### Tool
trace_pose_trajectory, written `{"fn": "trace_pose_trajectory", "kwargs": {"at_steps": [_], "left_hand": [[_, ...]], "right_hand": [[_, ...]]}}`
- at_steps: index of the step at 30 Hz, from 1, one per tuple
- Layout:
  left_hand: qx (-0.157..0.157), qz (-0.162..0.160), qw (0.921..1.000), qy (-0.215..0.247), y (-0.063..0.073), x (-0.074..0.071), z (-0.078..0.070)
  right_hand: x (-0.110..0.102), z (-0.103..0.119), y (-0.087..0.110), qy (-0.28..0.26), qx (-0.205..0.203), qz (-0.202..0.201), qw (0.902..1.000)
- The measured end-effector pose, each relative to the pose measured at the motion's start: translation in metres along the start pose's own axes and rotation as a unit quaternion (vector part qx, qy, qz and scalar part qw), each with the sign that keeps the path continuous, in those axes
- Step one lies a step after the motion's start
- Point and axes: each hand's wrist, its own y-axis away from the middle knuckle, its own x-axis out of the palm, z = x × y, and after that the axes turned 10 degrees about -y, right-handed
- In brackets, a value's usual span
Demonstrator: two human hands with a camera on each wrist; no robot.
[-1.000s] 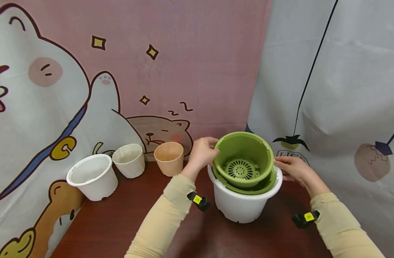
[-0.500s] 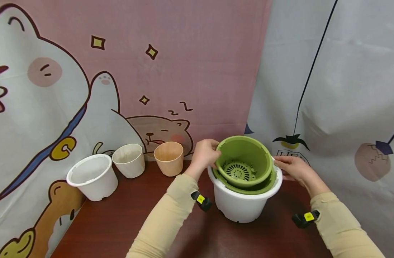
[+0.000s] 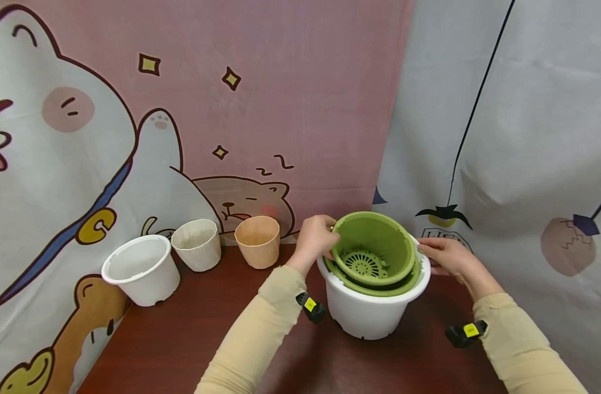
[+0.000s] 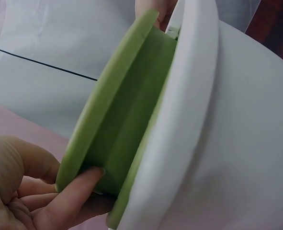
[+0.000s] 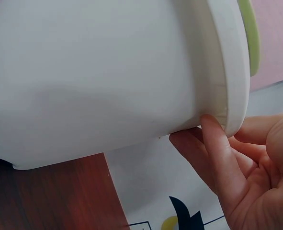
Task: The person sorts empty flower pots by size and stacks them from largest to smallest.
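A large white flowerpot point(image 3: 366, 317) stands upright on the table, with a green flowerpot point(image 3: 401, 287) nested inside it. Within that one sits a smaller green flowerpot point(image 3: 379, 235) with a slotted bottom, tilted a little, its rim above the others. My left hand point(image 3: 314, 241) pinches the smaller green pot's rim on the left side; in the left wrist view the fingers point(image 4: 74, 196) lie under the rim. On the far right side my right hand point(image 3: 445, 256) grips the white pot's rim, thumb over it and fingers point(image 5: 218, 158) beneath.
To the left on the dark red table point(image 3: 197, 328) stand a white pot point(image 3: 147, 279), a cream pot point(image 3: 202, 251) and a peach pot point(image 3: 261, 251). A cartoon-printed cloth point(image 3: 305, 109) hangs right behind them.
The smaller green flowerpot has sunk lower into the nested pots, and my left hand has moved slightly down and right with it. My right hand stays on the white rim.
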Motion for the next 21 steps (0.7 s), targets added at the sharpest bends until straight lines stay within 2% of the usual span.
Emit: {"fn": "trace_pose_trajectory", "kwargs": {"at_steps": [14,21], "left_hand": [[-0.024,0.000,0.9997,-0.010,-0.0009,0.0087,-0.0012],[-0.020,0.005,0.9994,-0.027,0.0009,0.0105,-0.0031]], "right_hand": [[-0.0008,-0.0001,0.0010,0.006,0.003,-0.002,1.0000],[0.0000,0.0000,0.0014,0.009,0.004,-0.005,0.9999]]}}
